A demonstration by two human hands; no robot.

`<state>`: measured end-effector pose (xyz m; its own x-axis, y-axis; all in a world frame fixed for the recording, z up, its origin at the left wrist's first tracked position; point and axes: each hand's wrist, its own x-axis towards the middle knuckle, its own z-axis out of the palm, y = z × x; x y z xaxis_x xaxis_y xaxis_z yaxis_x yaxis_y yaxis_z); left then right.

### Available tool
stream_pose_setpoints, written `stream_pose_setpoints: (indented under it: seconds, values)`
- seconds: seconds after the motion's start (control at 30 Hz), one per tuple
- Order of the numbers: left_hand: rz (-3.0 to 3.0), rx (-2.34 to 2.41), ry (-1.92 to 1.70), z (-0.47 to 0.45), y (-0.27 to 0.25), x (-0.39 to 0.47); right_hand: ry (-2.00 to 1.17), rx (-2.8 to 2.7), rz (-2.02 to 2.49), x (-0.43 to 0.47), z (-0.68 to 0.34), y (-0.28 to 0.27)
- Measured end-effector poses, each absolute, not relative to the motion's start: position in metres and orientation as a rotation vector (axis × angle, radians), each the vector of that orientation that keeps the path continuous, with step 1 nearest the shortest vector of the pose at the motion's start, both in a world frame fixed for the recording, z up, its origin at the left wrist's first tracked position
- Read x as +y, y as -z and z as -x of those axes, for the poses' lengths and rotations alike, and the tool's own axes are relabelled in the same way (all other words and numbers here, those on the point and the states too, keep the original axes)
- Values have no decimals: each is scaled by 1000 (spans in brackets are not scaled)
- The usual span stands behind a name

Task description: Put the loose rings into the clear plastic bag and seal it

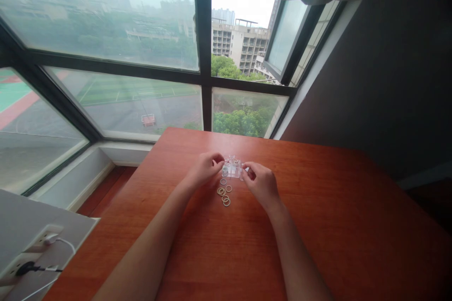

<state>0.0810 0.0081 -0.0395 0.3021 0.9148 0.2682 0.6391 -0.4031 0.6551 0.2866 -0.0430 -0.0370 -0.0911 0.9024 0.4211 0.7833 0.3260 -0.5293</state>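
A small clear plastic box (233, 169) with compartments stands on the wooden table, and some small rings show inside it. At its left side is my left hand (205, 168), thumb and fingers drawn together; what they hold, if anything, is too small to make out. My right hand (262, 182) pinches the right edge of the box between thumb and forefinger. Several thin beige rings (226, 201) lie loose on the table in front of the box, some overlapping. A paler, whitish ring (223, 182) rests nearer to the box.
The reddish-brown table (219, 254) reaches to a dark-framed window (206, 56) at the back. A dark wall (381, 75) rises on the right. At the lower left, a wall socket (26, 263) has plugs and cables in it.
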Motion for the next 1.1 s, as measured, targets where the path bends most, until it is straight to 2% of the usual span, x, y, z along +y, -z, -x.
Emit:
stream_pose_setpoints:
  seconds: [0.37,0.67,0.93,1.1]
  values:
    - [-2135,1372,-884,-82,37,7,-421,-2261,1511,-51,-265,44]
    - [-2135,1366,-858,-82,32,5,-283,-2409,1839,-56,-245,41]
    - [-2128,1348,-862,-83,33,5,-359,-2352,1849,-54,-250,44]
    - [-2075,1306,-870,-84,33,4,-693,-1950,1617,-45,-259,51]
